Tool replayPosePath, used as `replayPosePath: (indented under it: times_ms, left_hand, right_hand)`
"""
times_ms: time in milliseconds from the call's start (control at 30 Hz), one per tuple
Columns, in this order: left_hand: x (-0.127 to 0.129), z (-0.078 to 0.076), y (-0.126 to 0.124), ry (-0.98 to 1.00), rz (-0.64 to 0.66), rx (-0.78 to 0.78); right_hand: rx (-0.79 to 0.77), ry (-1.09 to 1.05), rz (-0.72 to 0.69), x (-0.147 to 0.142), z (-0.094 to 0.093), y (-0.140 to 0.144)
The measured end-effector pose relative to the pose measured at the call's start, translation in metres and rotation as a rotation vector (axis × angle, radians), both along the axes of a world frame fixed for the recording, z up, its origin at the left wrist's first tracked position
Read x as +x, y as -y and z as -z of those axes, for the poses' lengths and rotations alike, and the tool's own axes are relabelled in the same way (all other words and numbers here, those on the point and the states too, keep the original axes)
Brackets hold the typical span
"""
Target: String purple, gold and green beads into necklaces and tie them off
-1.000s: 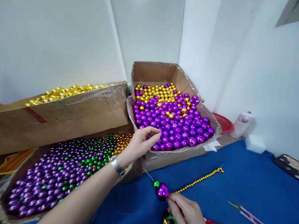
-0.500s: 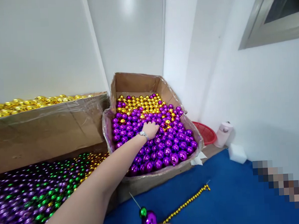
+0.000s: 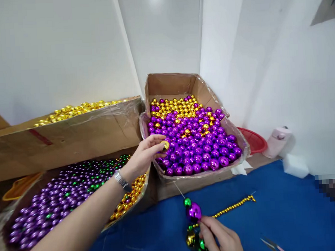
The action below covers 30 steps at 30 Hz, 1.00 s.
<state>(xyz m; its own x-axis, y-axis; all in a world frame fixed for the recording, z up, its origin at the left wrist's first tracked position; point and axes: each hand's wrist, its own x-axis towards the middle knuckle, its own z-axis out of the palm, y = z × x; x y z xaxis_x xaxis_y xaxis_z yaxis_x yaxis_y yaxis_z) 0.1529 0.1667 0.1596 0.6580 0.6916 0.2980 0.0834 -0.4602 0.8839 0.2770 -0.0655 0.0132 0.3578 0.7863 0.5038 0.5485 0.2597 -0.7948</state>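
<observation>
My left hand (image 3: pixel 146 153) pinches a small gold ball (image 3: pixel 166 144) above the near left corner of a cardboard box (image 3: pixel 179 83) filled with purple and gold balls (image 3: pixel 194 139). A watch sits on that wrist. My right hand (image 3: pixel 220 238), at the bottom edge, grips a strand: a thin needle (image 3: pixel 178 189) points up-left, and a small green ball (image 3: pixel 187 202), a big purple ball (image 3: pixel 193 212) and further gold and green balls (image 3: pixel 193 241) are threaded on it.
A low box of purple, green and gold beads (image 3: pixel 64 194) lies left, and a taller carton of gold balls (image 3: pixel 72 126) stands behind it. On the blue cloth lie a gold bead chain (image 3: pixel 235 206) and scissors (image 3: pixel 272 244). Red basket (image 3: pixel 254 141) and pink bottle (image 3: pixel 277 140) stand by the wall.
My left hand reached deep into the purple and gold box, then drew back toward me with a gold ball between its fingers. The right hand kept its hold on the strand.
</observation>
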Motion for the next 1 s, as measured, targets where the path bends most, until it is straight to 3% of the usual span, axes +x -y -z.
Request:
replayPosePath:
  times_ms: [67, 133, 267, 500, 700, 1000]
  left_hand:
    - [-0.023, 0.01, 0.023, 0.227, 0.033, -0.418]
    - [-0.041, 0.023, 0.043, 0.33, 0.023, -0.673]
    - [-0.064, 0.045, 0.073, 0.445, -0.119, -0.891]
    - [-0.078, 0.062, 0.093, 0.55, -0.226, -0.918]
    - [-0.083, 0.063, 0.1, 0.531, -0.24, -0.884]
    - [-0.084, 0.079, 0.127, 0.467, -0.179, -0.773]
  right_hand:
    - [-0.011, 0.031, -0.038, 0.0, -0.008, 0.002]
    - [-0.025, 0.088, -0.091, -0.002, -0.011, 0.003]
    - [-0.024, 0.238, -0.174, -0.011, -0.007, 0.003]
    - [-0.067, 0.33, -0.232, -0.025, 0.0, 0.005]
    - [-0.065, 0.345, -0.213, -0.03, -0.001, 0.006]
    - [-0.092, 0.217, -0.196, -0.041, 0.008, 0.005]
